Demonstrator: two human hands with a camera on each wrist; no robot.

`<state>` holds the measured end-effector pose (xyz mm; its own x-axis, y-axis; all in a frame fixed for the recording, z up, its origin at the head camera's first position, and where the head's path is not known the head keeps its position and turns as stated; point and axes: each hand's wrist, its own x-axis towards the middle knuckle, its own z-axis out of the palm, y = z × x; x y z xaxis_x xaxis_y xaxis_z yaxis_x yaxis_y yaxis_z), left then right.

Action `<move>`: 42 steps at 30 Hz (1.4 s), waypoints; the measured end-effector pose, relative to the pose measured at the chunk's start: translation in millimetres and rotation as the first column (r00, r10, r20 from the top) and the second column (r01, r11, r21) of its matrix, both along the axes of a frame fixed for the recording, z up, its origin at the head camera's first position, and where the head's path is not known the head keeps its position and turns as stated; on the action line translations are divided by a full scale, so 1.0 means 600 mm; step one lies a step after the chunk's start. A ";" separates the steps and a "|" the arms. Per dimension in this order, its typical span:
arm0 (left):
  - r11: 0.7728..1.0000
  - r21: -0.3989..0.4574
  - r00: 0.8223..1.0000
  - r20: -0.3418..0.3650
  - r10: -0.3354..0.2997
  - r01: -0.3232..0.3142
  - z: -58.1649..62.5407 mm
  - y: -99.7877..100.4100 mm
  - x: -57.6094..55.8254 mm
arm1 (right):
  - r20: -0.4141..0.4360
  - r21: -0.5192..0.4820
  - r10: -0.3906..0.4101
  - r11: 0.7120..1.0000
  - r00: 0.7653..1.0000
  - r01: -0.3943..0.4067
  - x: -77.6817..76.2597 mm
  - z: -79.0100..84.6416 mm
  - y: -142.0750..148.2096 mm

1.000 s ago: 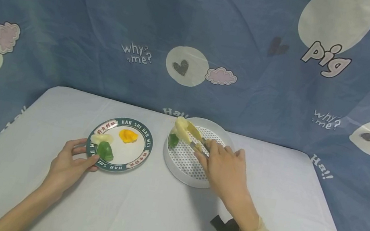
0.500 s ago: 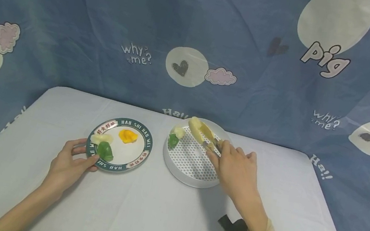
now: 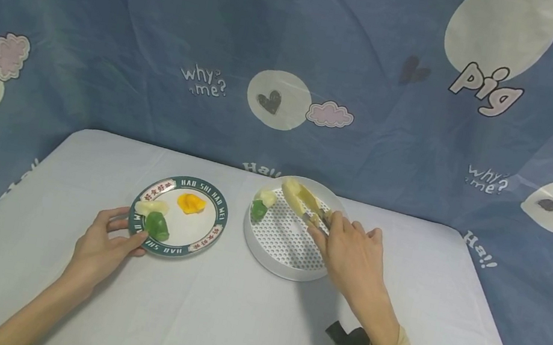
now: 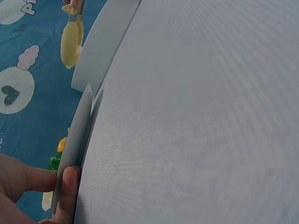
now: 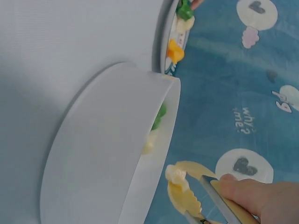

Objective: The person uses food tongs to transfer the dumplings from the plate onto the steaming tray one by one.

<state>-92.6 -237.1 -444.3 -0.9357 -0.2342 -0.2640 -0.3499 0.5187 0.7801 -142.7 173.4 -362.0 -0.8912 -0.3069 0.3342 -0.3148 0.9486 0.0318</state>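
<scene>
My left hand (image 3: 101,247) grips the left rim of a round plate (image 3: 207,240) with a green lettered border, thumb above and fingers beneath. On the plate lie an orange-yellow piece (image 3: 191,203), a pale piece (image 3: 151,208) and a green piece (image 3: 157,226), like cut peppers. My right hand (image 3: 350,258) holds tongs (image 3: 299,198) with yellow tips over a round white steamer tray (image 3: 282,271) with a perforated bottom. Between the tips no piece is plain to see. At the tray's left side lie a green piece (image 3: 258,211) and a pale piece (image 3: 267,197).
Plate and tray stand side by side on a table with a white cloth (image 3: 208,320), near its back edge. Behind the table hangs a blue printed curtain (image 3: 168,32). A black strap (image 3: 349,338) hangs at my right wrist.
The tongs have moved right, away from the tray's left side. A pale piece now shows beside the green one there. My left hand and the plate have stayed put.
</scene>
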 end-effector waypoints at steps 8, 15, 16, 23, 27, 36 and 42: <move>1.000 0.009 1.000 0.003 0.003 -0.003 -0.001 -0.001 -0.001 | 0.042 -0.018 -0.022 1.000 0.999 0.023 0.001 0.000 -0.001; 0.999 0.036 1.000 0.003 0.003 -0.003 0.000 0.000 0.000 | 0.057 -0.012 -0.009 1.000 0.998 0.010 0.003 0.000 -0.011; 0.999 0.035 1.000 0.004 0.004 -0.004 0.000 0.000 0.000 | 0.052 -0.013 -0.003 1.000 0.999 0.003 0.003 0.000 -0.014; 1.000 0.023 1.000 0.006 0.000 0.000 -0.002 -0.001 -0.001 | 0.093 -0.023 0.022 1.000 0.995 -0.020 0.004 0.002 -0.045; 1.000 0.031 1.000 0.006 -0.002 0.002 -0.002 -0.002 -0.001 | 0.098 -0.003 0.038 0.999 0.994 -0.038 0.004 0.003 -0.064; 0.999 0.039 1.000 0.006 -0.005 0.005 -0.002 -0.001 0.000 | 0.092 -0.014 0.093 0.996 0.991 -0.093 0.006 0.001 -0.105; 1.000 0.031 1.000 0.002 0.000 0.000 -0.002 0.000 -0.001 | 0.111 0.015 0.108 0.994 0.988 -0.111 0.006 -0.003 -0.126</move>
